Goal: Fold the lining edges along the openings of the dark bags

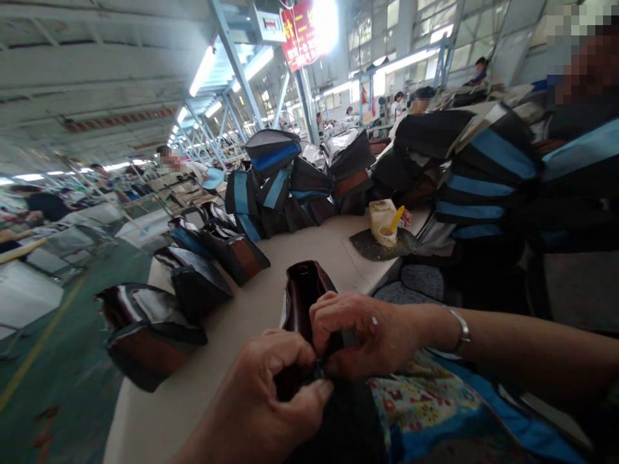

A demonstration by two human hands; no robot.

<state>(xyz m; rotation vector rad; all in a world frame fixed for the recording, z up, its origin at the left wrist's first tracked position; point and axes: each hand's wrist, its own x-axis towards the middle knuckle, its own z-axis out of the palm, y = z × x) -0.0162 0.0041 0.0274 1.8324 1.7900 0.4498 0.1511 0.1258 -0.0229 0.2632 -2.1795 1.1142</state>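
A dark brown bag piece [302,291] stands open on the beige worktable [271,290] right in front of me. My left hand [271,386] is closed on its near lower edge, thumb and fingers pinching the black material. My right hand [360,332], with a silver bracelet on the wrist, grips the same edge from the right, fingers curled tight. The two hands meet at one spot on the bag's rim. What lies between the fingertips is hidden.
Several dark bags [193,280] line the table's left edge. A heap of black and blue bags [300,177] fills the far end, more [483,174] at right. A glue tub with yellow brush [387,222] sits on a dark mat. Other people work further off.
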